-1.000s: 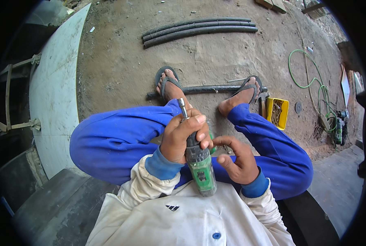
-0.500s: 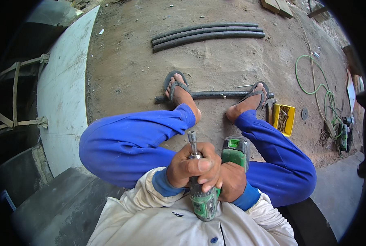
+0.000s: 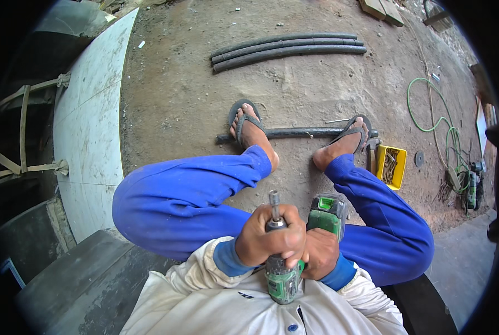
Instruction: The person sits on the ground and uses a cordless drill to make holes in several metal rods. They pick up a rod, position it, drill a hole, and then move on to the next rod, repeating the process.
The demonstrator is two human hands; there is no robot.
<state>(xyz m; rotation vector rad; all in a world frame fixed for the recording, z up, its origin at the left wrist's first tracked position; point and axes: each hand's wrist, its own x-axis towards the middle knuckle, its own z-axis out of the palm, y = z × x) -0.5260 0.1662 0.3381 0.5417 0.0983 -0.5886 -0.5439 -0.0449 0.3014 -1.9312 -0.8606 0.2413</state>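
Note:
A green and black cordless impact driver (image 3: pixel 283 283) rests close against my shirt, its nose pointing away from me. My left hand (image 3: pixel 271 237) is wrapped round its front end, just behind a metal socket bit (image 3: pixel 274 204) that sticks out past the fingers. My right hand (image 3: pixel 321 254) grips its handle, and the battery pack (image 3: pixel 326 215) shows beyond that hand. Part of the handle is hidden by my fingers. On the ground, a single dark pipe (image 3: pixel 299 133) lies across under my sandalled feet, with a thin metal rod (image 3: pixel 337 120) beside it.
Three dark pipes (image 3: pixel 288 51) lie together farther out. By my right foot are a hammer (image 3: pixel 371 156), a yellow box (image 3: pixel 395 185) of long screws or bolts, and a round disc (image 3: pixel 419 159). Farther right lie a green cord (image 3: pixel 410 103) and a power tool (image 3: pixel 473 192). A whitish panel (image 3: pixel 90 134) stands left.
The whole view has shifted slightly, so things appear a little lower and to the right. My left fingers have curled a bit differently round the driver's front; both hands still hold it.

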